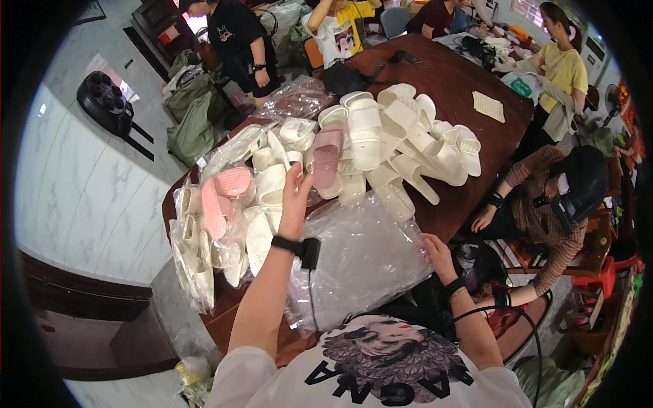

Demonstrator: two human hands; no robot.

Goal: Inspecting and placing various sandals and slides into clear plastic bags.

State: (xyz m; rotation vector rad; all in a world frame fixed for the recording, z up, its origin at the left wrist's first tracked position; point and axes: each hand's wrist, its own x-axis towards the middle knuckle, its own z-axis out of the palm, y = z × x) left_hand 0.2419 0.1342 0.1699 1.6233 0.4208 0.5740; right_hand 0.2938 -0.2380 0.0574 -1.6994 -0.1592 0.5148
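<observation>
My left hand (297, 194) is raised over the table with its fingers stretched out, holding nothing. It is beside a mauve slide slipper (327, 160) and a cream slipper (271, 185). Whether it touches either one I cannot tell. At the right edge of a large clear plastic bag (360, 255), my right hand (439, 257) pinches the film. The bag lies flat in front of me. Beyond it, loose cream slippers (365, 132) are heaped. A pink pair (218, 200) and several cream ones lie in clear wrapping at the left.
The brown-covered table (449, 88) carries a sheet of paper (488, 107) and a black cap (343, 79). Close on my right sits a person in a black cap (585, 183). Other people stand around the far side. A black cable (534, 326) runs by my right arm.
</observation>
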